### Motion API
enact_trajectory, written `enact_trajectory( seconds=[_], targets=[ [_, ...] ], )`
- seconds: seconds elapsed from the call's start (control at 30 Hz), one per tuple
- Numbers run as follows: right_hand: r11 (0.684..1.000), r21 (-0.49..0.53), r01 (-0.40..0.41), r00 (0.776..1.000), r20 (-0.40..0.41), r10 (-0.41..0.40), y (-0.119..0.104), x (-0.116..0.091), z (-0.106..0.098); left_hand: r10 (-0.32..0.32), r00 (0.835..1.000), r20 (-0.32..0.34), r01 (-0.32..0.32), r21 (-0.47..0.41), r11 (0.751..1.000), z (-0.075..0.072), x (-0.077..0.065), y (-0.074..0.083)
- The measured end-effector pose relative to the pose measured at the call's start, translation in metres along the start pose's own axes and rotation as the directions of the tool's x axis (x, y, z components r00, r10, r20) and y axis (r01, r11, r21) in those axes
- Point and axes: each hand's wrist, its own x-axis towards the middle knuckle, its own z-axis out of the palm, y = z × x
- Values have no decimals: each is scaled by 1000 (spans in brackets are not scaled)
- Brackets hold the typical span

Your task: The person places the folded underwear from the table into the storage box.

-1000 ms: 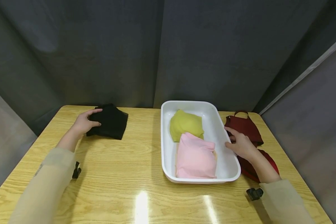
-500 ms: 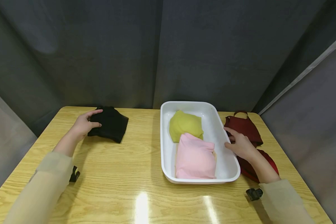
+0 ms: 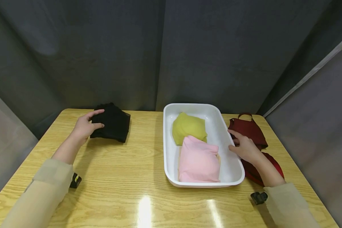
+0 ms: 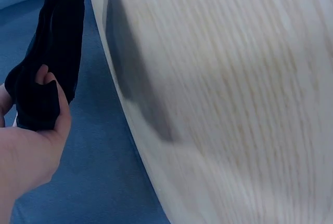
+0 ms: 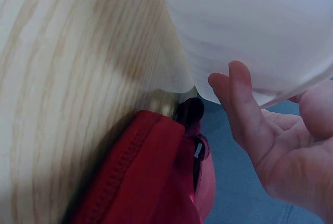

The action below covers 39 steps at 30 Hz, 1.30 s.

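My left hand (image 3: 84,127) grips a black folded fabric garment (image 3: 114,125) by its left side, near the table's back left. In the left wrist view the black garment (image 4: 60,31) hangs above the wood, its shadow beside it, the fingertips curled round its near end. My right hand (image 3: 245,148) holds the right rim of a white plastic tub (image 3: 166,152). From the right wrist, the fingers (image 5: 242,91) lie along the tub's outer wall, the thumb over the rim. Inside the tub are a yellow folded garment (image 3: 189,126) and, nearer me, a pink one (image 3: 199,161).
Two dark red fabric pieces lie right of the tub, partly under my right arm: one with a strap loop (image 3: 249,131), the other nearer (image 3: 276,164). Grey curtains (image 3: 117,53) stand behind the wooden table (image 3: 111,186) and along both sides.
The black garment dips at its front corner, then lifts and shifts slightly in my left hand. My left forearm shifts a little leftward. The right hand and tub stay nearly still.
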Motion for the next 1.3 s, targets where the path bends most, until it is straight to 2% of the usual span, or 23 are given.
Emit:
enact_trajectory(
  seconds=[0.37,0.73,0.93,1.3],
  targets=[
    [1000,-2,1,1000,-1,-1,0,-1,0,20,1000,-17,-20,-17,1000,2,-10,10],
    [1000,-5,11,1000,-8,-11,-1,-1,0,33,999,-37,-37,-105,994,10,-28,30],
    [1000,-4,10,1000,-6,-10,-2,-1,0,30,998,-63,-39,-144,989,13,-34,37],
    [1000,-15,8,1000,-6,-8,-1,-1,-2,59,991,-120,-83,-205,975,30,-48,55]
  ],
)
